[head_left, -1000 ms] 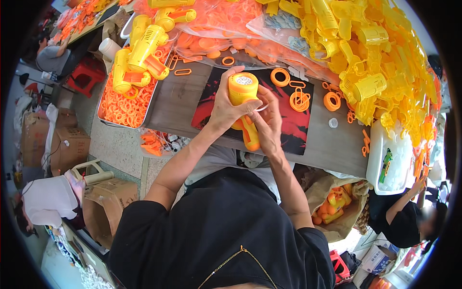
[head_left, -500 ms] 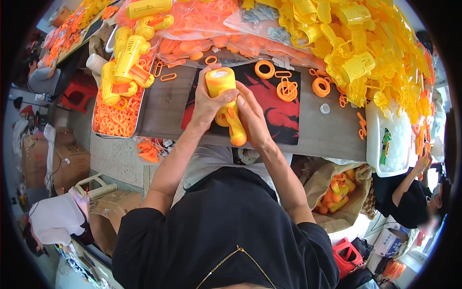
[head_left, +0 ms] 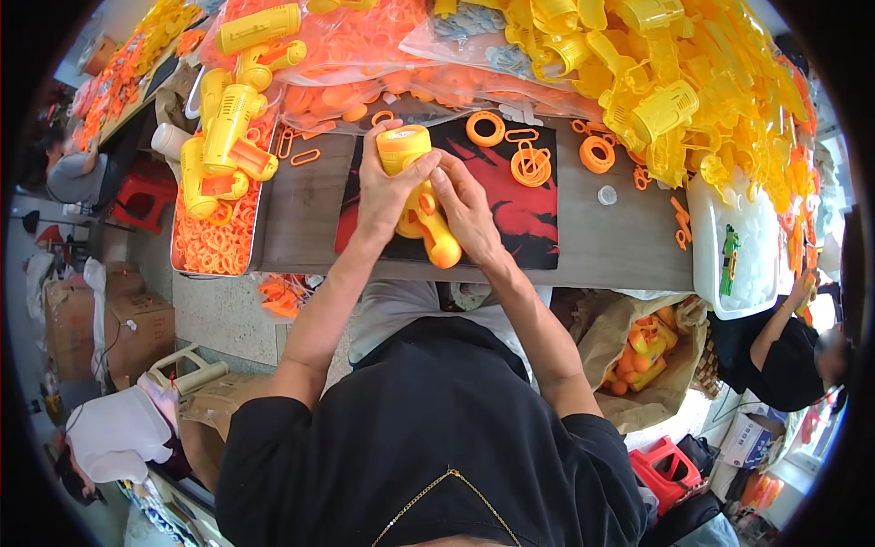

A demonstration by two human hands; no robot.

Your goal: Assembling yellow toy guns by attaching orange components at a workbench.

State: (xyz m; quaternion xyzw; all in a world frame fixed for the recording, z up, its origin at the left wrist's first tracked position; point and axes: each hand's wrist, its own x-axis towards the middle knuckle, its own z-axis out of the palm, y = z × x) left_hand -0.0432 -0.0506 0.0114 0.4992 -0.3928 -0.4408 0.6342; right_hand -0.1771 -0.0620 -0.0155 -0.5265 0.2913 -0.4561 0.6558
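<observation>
The grip of the left hand (head_left: 381, 196) is holding a yellow toy (head_left: 421, 211) over the tabletop (head_left: 606, 246). The right hand (head_left: 468, 208) is touching its right side; I can't tell if it's grasping.

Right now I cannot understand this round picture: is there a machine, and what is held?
There is no machine, only a person. A wide camera on the person's head looks down, so straight edges bend. The bare left hand grips a yellow and orange plastic piece with a round head and a handle; the bare right hand seems to touch its side. Beneath is a black and red flat mat on a grey table. Loose orange plastic rings lie farther back, with heaped yellow plastic shells at the right.
</observation>
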